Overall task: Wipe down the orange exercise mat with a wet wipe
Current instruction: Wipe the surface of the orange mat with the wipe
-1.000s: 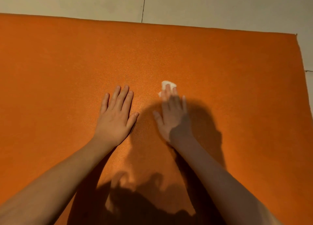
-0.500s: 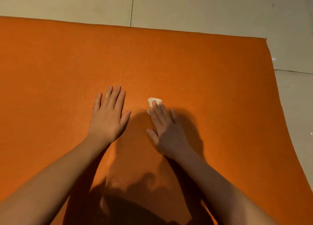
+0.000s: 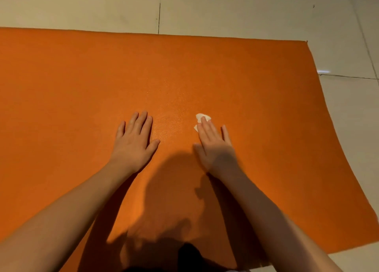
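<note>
Forearms (image 3: 67,214) are crossing the near part of the orange exercise mat (image 3: 82,83). We are resting the left hand (image 3: 134,142) flat on it, fingers straight and together, and pressing the straight fingers of the right hand (image 3: 215,146) on the wet wipe (image 3: 202,116) at mid-mat. Pale floor tiles (image 3: 225,9) are showing beyond the far edge.

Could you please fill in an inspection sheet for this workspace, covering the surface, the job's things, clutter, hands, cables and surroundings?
Surface: orange mat spread on the floor; its far edge and right end show, and the left runs out of view.
Job's things: white wipe, crumpled, on the mat near its middle.
Clutter: nothing seen.
Hands: left hand lies flat on the mat, holding nothing; right hand presses the wipe down under straight fingers.
Cables: nothing seen.
Surroundings: pale tiled floor with dark grout lines, beyond and right of the mat.
</note>
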The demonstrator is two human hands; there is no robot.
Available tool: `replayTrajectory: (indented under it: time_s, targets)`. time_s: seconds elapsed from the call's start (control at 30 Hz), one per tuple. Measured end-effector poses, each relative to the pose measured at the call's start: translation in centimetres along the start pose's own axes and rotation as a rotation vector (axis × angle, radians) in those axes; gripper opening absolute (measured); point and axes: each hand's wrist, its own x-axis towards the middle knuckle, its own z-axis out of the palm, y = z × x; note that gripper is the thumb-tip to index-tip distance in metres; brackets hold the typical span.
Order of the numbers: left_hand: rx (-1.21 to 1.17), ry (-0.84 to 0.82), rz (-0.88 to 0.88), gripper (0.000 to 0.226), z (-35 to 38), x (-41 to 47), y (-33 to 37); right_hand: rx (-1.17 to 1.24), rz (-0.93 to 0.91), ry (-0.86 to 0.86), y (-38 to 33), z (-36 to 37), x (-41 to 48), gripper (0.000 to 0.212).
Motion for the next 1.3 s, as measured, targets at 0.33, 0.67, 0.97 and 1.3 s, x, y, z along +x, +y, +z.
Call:
replayTrajectory:
  time_s: [0.33, 0.67, 0.97, 1.3]
  targets:
    - [-0.065, -0.037, -0.076, 0.063, 0.6, -4.6, 1.3, 0.01, -0.095, -0.218, -2.6, -0.4, -3.5, 0.064]
    - [-0.03, -0.155, -0.084, 0.064, 0.2, -7.2, 2.0, 0.094, -0.005, -0.319, -4.5, -0.9, -6.7, 0.063]
    - [-0.045, -0.23, -0.076, 0.062, -0.4, -9.4, 2.2, 0.086, 0.106, -0.311, -4.9, -0.8, -8.1, 0.063]
    - [-0.07, -0.247, -0.093, 0.061, -0.5, -10.9, 2.6, 0.105, 0.109, -0.337, -4.2, -1.7, -10.3, 0.062]
